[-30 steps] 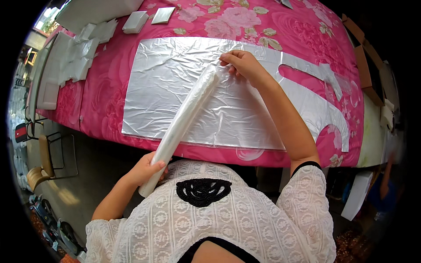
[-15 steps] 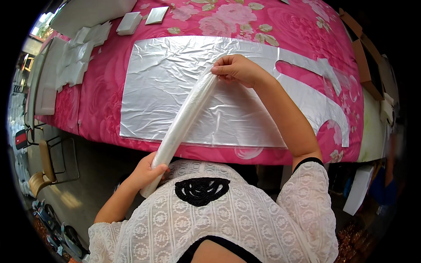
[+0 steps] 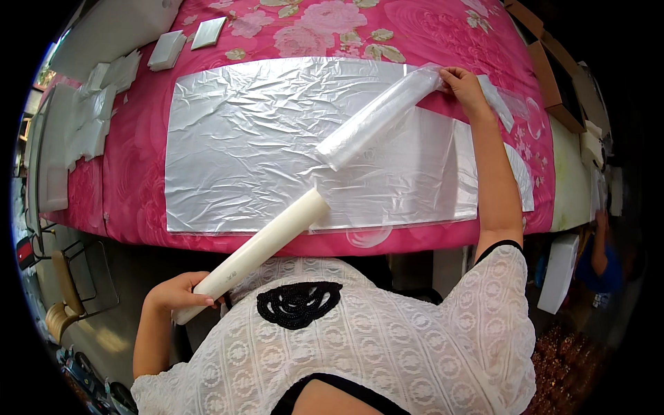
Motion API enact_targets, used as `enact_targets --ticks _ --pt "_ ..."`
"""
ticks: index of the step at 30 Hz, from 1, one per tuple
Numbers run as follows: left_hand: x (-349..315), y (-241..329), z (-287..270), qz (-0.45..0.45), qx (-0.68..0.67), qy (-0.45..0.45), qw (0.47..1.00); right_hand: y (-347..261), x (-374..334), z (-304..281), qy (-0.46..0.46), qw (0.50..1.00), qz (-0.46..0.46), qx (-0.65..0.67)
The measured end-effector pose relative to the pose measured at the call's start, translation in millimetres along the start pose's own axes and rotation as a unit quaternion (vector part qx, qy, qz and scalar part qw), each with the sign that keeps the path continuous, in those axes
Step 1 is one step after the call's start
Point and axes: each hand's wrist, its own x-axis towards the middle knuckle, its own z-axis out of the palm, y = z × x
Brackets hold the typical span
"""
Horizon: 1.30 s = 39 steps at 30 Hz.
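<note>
My left hand (image 3: 178, 292) grips the lower end of an off-white tube (image 3: 263, 238), which slants up over the table's near edge. Off the tube's far end is a clear plastic film sleeve (image 3: 377, 121), loosely rolled, with a short gap between the two. The sleeve's upper right end is pinched in my right hand (image 3: 467, 90), fingertips pressed together. Beneath both lies a flat, crinkled layer of silvery translucent plastic bags (image 3: 228, 155), with cut-out handle shapes at the right partly hidden by my right arm and the sleeve.
A pink flowered cloth (image 3: 135, 187) covers the table. Small folded plastic packets (image 3: 166, 50) sit at the far left, beside white piles (image 3: 90, 138). An open cardboard box (image 3: 559, 90) stands at the right edge. A chair (image 3: 66, 297) is on the floor at left.
The film sleeve has come off the tube, carried right and away by my right hand. My left hand has moved left with the tube, now bare and tilted lower.
</note>
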Motion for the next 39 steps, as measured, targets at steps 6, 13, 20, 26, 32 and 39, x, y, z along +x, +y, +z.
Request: enact_targets --ticks 6,13,20,26,32,39 --pt "25.2 93.1 0.4 0.109 0.36 0.042 0.926 -3.8 -4.9 35.6 -0.059 0.998 -0.016 -0.007" --pt "81.0 173.3 14.1 0.321 0.639 0.231 0.66 -29.3 -13.3 81.5 -0.104 0.994 -0.02 -0.017" --pt "125.4 155.7 14.9 0.569 0.636 0.168 0.493 -20.3 -2.2 83.6 -0.147 0.989 -0.013 0.014" --pt "130.9 133.5 23.3 0.489 0.659 0.13 0.556 -25.3 -5.7 84.5 -0.139 0.99 0.0 0.013" --pt "135.6 118.5 22.2 0.384 0.705 0.079 0.592 -30.2 -5.4 86.3 -0.132 0.991 0.015 0.008" --pt "136.7 115.5 32.0 0.391 0.715 0.053 0.577 -18.7 -4.1 90.6 0.011 0.987 -0.07 -0.141"
